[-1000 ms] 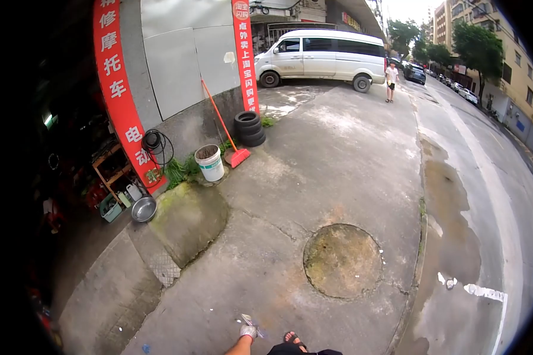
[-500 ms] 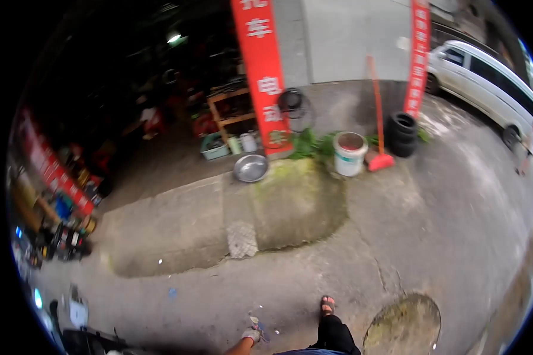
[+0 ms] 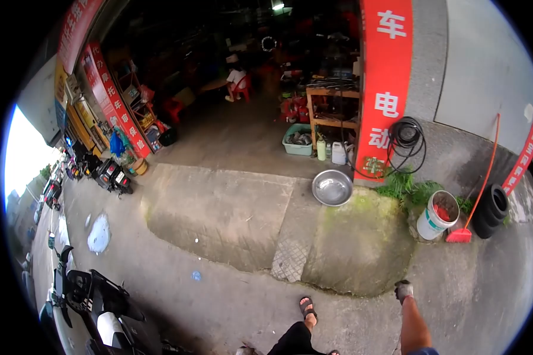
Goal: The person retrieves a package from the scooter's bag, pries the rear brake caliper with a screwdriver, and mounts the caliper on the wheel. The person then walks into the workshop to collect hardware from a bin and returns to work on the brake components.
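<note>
My right hand (image 3: 404,290) hangs near the bucket (image 3: 430,225), my left hand (image 3: 246,350) farther off — I cannot tell either's grip. Beside the bucket leans a broom (image 3: 459,236), probably for handiness.

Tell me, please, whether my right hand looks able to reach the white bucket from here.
Probably not without stepping closer: the right hand appears well short of the white bucket. Only concrete ground shows between them, so the way itself looks free.
</note>
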The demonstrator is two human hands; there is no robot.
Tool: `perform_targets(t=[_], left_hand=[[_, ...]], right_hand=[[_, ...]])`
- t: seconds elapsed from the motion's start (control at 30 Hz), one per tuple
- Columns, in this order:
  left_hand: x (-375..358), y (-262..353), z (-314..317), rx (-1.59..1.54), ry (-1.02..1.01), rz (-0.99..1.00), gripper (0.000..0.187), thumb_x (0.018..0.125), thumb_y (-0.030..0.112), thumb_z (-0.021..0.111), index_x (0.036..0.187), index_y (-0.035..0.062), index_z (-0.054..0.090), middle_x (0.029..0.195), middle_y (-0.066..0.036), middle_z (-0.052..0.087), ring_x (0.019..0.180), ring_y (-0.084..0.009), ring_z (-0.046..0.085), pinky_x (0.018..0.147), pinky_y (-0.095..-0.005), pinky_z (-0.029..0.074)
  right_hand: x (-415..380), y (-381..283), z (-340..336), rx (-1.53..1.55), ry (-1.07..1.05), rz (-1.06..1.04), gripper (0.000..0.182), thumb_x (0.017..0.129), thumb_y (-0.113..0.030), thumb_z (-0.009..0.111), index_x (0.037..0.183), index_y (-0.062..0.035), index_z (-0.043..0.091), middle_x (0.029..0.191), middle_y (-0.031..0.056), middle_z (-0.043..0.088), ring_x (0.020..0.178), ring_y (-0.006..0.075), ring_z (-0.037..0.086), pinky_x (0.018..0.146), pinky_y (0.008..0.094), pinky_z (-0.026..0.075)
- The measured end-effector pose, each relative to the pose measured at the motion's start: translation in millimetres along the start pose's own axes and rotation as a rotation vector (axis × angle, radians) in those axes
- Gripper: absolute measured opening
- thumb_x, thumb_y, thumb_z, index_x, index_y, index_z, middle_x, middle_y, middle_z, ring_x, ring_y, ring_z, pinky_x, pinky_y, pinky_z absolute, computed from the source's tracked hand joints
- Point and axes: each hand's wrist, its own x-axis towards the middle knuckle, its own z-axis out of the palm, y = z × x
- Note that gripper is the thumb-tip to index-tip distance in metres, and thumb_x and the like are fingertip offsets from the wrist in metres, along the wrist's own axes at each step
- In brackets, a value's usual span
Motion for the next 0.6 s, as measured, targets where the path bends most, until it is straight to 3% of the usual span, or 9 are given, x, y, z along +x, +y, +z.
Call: perform_targets(t=[0.1,0.17,0.2,0.23,0.27,0.3,0.33,0.47,0.6], left_hand=[[47,42,-18,-0.032,-0.059,-0.105,0.036,0.086,0.033,0.054,0.104,0.0041,0.062,0.098,-0.014,0.065,0.078,-0.0228,0.064,0.063,-0.0368,0.052],[76,82,-38,-0.051,-0.106,-0.120,0.035,0.086,0.033,0.053,0.105,0.0037,0.062,0.098,-0.014,0.065,0.078,-0.0225,0.064,0.062,-0.0367,0.051],[77,113,-55,-0.003,-0.039,0.011,0.037,0.089,0.032,0.051,0.103,0.0007,0.062,0.096,-0.014,0.065,0.079,-0.0235,0.064,0.060,-0.0376,0.052],[87,144,-67,-0.261,0.032,0.013,0.036,0.088,0.031,0.053,0.099,-0.0018,0.063,0.091,-0.015,0.066,0.077,-0.0258,0.065,0.059,-0.0388,0.052],[95,177,-90,-0.281,0.014,0.024,0.036,0.086,0.029,0.056,0.103,-0.0030,0.061,0.088,-0.015,0.066,0.074,-0.0262,0.065,0.058,-0.0383,0.053],[107,210,-107,-0.346,0.040,0.013,0.036,0.084,0.026,0.060,0.104,-0.0035,0.060,0.088,-0.015,0.065,0.074,-0.0251,0.064,0.059,-0.0376,0.053],[117,246,-128,-0.451,0.013,0.058,0.037,0.082,0.025,0.062,0.106,-0.0034,0.059,0.088,-0.015,0.065,0.076,-0.0247,0.065,0.059,-0.0374,0.053],[146,383,-194,-0.607,0.035,0.190,0.029,0.081,0.024,0.060,0.095,-0.0004,0.062,0.081,-0.013,0.066,0.070,-0.0214,0.062,0.058,-0.0350,0.050],[219,473,-232,-0.504,0.007,0.231,0.027,0.080,0.024,0.060,0.095,0.0010,0.063,0.081,-0.011,0.066,0.069,-0.0209,0.062,0.059,-0.0345,0.048]], right_hand=[[29,-52,67,-0.003,-0.135,-0.089,0.010,0.083,-0.014,0.056,0.083,-0.0061,0.062,0.058,0.0081,0.055,0.045,0.0188,0.050,0.039,0.0334,0.040],[33,-52,102,-0.199,-0.256,0.047,0.011,0.084,-0.014,0.056,0.087,-0.0061,0.063,0.065,0.0102,0.061,0.048,0.0203,0.055,0.042,0.0340,0.043],[57,-11,109,-0.471,-0.488,0.011,0.017,0.087,-0.016,0.051,0.095,-0.0053,0.061,0.070,0.0111,0.062,0.052,0.0211,0.058,0.045,0.0352,0.046],[85,31,116,-0.755,-0.731,-0.103,0.022,0.090,-0.018,0.047,0.103,-0.0045,0.059,0.075,0.0119,0.064,0.056,0.0220,0.060,0.048,0.0364,0.049],[111,69,124,-0.953,-0.949,-0.259,0.028,0.092,-0.020,0.043,0.111,-0.0037,0.058,0.081,0.0128,0.066,0.060,0.0229,0.062,0.052,0.0376,0.051],[66,21,144,-0.751,-0.751,0.314,0.029,0.093,-0.019,0.040,0.105,-0.0033,0.061,0.085,0.0137,0.067,0.062,0.0209,0.063,0.054,0.0355,0.051],[35,-17,163,-0.667,-0.642,0.429,0.028,0.093,-0.020,0.041,0.103,-0.0035,0.061,0.085,0.0139,0.067,0.063,0.0214,0.063,0.054,0.0362,0.051],[68,-71,213,-0.598,-0.645,0.406,0.025,0.091,-0.022,0.043,0.098,-0.0041,0.060,0.085,0.0145,0.066,0.063,0.0237,0.061,0.053,0.0391,0.050],[142,-130,262,-0.550,-0.624,0.452,0.024,0.089,-0.023,0.046,0.092,-0.0047,0.060,0.085,0.0152,0.065,0.064,0.0260,0.060,0.053,0.0419,0.049]])
